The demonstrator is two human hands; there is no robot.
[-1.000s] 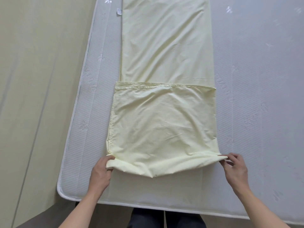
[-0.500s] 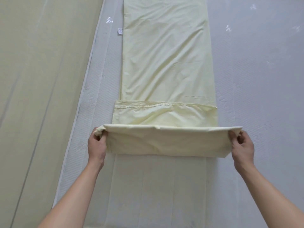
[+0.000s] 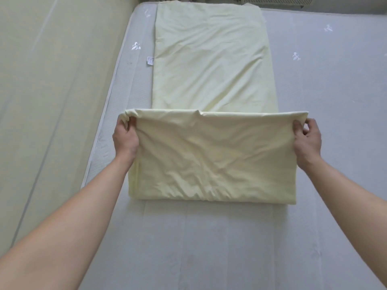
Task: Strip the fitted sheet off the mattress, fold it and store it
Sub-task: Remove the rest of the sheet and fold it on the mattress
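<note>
Your left hand [image 3: 125, 137] and right hand [image 3: 307, 140] each pinched a corner of the pale yellow fitted sheet [image 3: 211, 68]; folded strip lay lengthwise on the grey mattress [image 3: 326, 84]. Near end was raised, doubled over.

Pale yellow fitted sheet [image 3: 211, 65] folded into a long strip, lying along the grey quilted mattress [image 3: 209, 248] nearer its left edge. Near end doubled back over the strip and held raised. Left hand [image 3: 125, 139] gripping the bunched left corner of that fold; right hand [image 3: 307, 141] pinching the right corner. Small white label [image 3: 150, 60] at the strip's left side. Pale wall [image 3: 41, 80] just beside the mattress's left edge.
</note>
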